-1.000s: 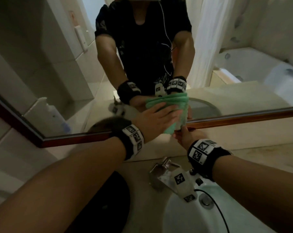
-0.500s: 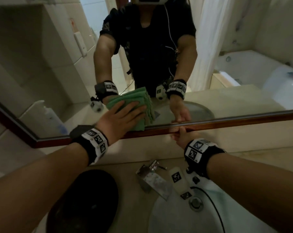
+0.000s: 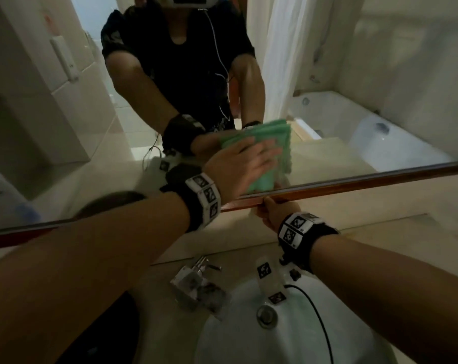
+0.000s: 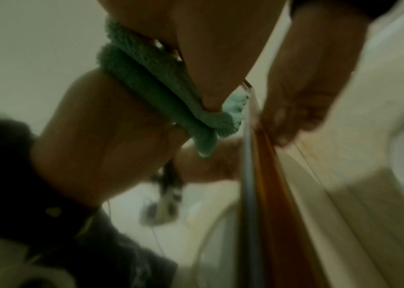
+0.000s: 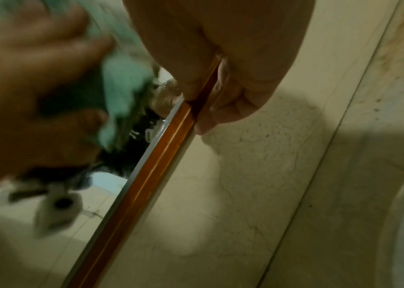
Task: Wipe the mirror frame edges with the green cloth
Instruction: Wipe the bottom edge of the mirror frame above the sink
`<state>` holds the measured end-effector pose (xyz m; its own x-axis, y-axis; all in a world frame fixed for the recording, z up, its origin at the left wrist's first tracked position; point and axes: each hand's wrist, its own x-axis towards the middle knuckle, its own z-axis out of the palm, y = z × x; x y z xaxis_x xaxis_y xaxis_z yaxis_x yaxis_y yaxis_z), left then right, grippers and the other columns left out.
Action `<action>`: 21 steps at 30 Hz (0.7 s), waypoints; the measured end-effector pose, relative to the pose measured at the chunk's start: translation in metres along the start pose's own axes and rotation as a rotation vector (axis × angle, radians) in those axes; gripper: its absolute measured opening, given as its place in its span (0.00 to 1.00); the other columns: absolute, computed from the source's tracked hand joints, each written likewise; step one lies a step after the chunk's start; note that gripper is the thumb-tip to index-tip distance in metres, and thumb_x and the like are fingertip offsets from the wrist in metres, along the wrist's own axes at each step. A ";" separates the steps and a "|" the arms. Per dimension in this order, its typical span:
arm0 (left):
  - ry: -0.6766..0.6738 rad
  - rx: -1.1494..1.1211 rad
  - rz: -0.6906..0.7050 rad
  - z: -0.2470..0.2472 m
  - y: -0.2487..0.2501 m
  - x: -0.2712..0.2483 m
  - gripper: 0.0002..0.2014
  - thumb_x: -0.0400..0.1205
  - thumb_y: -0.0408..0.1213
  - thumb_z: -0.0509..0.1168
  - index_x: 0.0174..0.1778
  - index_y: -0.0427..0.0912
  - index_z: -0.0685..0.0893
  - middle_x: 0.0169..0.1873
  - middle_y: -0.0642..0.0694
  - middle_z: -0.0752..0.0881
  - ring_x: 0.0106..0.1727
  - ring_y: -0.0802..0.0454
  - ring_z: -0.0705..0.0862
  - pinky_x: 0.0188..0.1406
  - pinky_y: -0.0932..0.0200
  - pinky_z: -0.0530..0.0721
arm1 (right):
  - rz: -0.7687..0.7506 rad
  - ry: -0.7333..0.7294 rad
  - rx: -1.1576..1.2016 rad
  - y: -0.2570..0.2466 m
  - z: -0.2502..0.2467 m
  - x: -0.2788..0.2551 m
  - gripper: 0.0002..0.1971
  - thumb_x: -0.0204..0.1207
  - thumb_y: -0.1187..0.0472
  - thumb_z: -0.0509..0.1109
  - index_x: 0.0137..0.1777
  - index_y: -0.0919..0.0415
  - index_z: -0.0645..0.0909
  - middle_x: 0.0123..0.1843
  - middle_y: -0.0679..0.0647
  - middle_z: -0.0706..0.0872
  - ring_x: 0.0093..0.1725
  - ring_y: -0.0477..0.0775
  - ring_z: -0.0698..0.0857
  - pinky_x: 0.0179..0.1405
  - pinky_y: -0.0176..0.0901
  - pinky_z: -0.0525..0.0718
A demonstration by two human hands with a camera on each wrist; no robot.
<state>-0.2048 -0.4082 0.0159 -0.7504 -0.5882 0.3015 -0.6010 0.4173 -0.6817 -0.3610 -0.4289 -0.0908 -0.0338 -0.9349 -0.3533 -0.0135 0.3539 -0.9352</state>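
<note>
The mirror frame [image 3: 354, 183] is a thin brown wooden strip along the mirror's bottom edge, above the sink. My left hand [image 3: 243, 164] lies flat with straight fingers on the folded green cloth [image 3: 264, 179] and presses it against the glass just above the frame. In the left wrist view the green cloth [image 4: 151, 81] is squeezed between the left hand [image 4: 208, 48] and its reflection, next to the frame [image 4: 270, 175]. My right hand [image 3: 272, 210] pinches the frame just below the cloth. In the right wrist view, the right hand [image 5: 211, 105] has its thumb on the frame [image 5: 146, 185] front and fingers curled beneath.
Below the hands sit a chrome faucet [image 3: 193, 279] and a white sink basin [image 3: 235, 337] with a drain [image 3: 266, 315]. A black cable [image 3: 314, 311] hangs from my right wrist over the basin. A dark round object [image 3: 112, 332] lies at lower left. The mirror reflects a bathtub and curtain.
The left hand slid the cloth left along the mirror's bottom, then back right to just above the right hand. The right hand kept its grip on the frame.
</note>
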 end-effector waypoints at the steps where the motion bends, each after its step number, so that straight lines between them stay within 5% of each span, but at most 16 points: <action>1: 0.043 0.016 -0.021 -0.005 -0.007 0.012 0.22 0.84 0.38 0.52 0.76 0.45 0.72 0.78 0.47 0.69 0.79 0.44 0.66 0.77 0.46 0.55 | 0.004 0.008 0.013 0.000 -0.001 -0.003 0.17 0.85 0.62 0.62 0.70 0.69 0.74 0.47 0.58 0.91 0.18 0.35 0.83 0.15 0.27 0.77; 3: 0.057 0.019 -0.016 -0.021 -0.010 0.033 0.23 0.84 0.39 0.46 0.75 0.45 0.73 0.78 0.46 0.70 0.79 0.43 0.66 0.77 0.44 0.58 | 0.032 0.020 0.025 0.000 -0.001 -0.006 0.13 0.85 0.64 0.60 0.66 0.68 0.76 0.36 0.56 0.91 0.14 0.39 0.81 0.11 0.28 0.75; 5: 0.020 0.005 -0.001 -0.015 0.002 0.028 0.23 0.83 0.38 0.49 0.74 0.45 0.75 0.76 0.46 0.72 0.78 0.43 0.67 0.76 0.44 0.58 | 0.028 0.004 -0.009 -0.001 0.000 -0.008 0.12 0.85 0.64 0.60 0.63 0.70 0.78 0.49 0.66 0.89 0.15 0.41 0.81 0.12 0.30 0.76; 8: -0.102 0.015 0.073 0.005 0.015 -0.014 0.24 0.80 0.38 0.52 0.74 0.43 0.74 0.73 0.46 0.75 0.75 0.43 0.71 0.77 0.45 0.56 | 0.030 -0.003 -0.088 0.002 0.001 -0.002 0.15 0.82 0.56 0.65 0.51 0.70 0.85 0.50 0.63 0.91 0.38 0.56 0.90 0.32 0.44 0.86; 10: -0.184 0.022 0.100 0.013 0.004 -0.050 0.26 0.81 0.36 0.51 0.78 0.42 0.68 0.77 0.44 0.70 0.77 0.42 0.68 0.79 0.46 0.49 | 0.044 -0.002 -0.073 0.005 -0.001 0.000 0.13 0.80 0.55 0.68 0.42 0.64 0.86 0.46 0.62 0.92 0.44 0.61 0.91 0.37 0.50 0.88; 12: -0.200 0.044 0.117 0.015 -0.015 -0.089 0.29 0.80 0.32 0.51 0.80 0.41 0.61 0.83 0.43 0.56 0.81 0.42 0.57 0.81 0.46 0.40 | 0.073 -0.022 -0.014 0.006 -0.002 0.003 0.11 0.80 0.58 0.68 0.38 0.63 0.83 0.46 0.63 0.91 0.42 0.61 0.90 0.31 0.43 0.83; 15: -0.183 0.040 0.091 0.003 -0.047 -0.141 0.35 0.79 0.32 0.49 0.84 0.44 0.47 0.82 0.49 0.36 0.83 0.48 0.39 0.81 0.48 0.41 | 0.126 -0.053 0.051 0.005 -0.002 0.005 0.13 0.82 0.62 0.66 0.36 0.64 0.80 0.44 0.64 0.90 0.37 0.58 0.89 0.26 0.37 0.79; 18: -0.187 0.043 0.107 -0.006 -0.070 -0.157 0.35 0.79 0.31 0.48 0.83 0.43 0.43 0.82 0.48 0.36 0.82 0.48 0.38 0.81 0.49 0.41 | 0.132 -0.071 0.071 0.005 -0.001 0.008 0.15 0.83 0.63 0.64 0.34 0.63 0.79 0.41 0.62 0.90 0.32 0.54 0.89 0.28 0.37 0.81; 21: -0.133 0.048 0.048 -0.008 -0.058 -0.134 0.32 0.81 0.30 0.48 0.84 0.46 0.50 0.83 0.49 0.40 0.83 0.49 0.40 0.80 0.49 0.46 | 0.107 -0.060 0.089 0.007 -0.001 0.010 0.14 0.83 0.65 0.63 0.35 0.63 0.78 0.35 0.59 0.86 0.20 0.45 0.86 0.16 0.28 0.76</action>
<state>-0.0717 -0.3478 0.0208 -0.7326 -0.6567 0.1790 -0.5493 0.4152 -0.7252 -0.3624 -0.4360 -0.1010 0.0295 -0.8927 -0.4496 0.0757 0.4505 -0.8895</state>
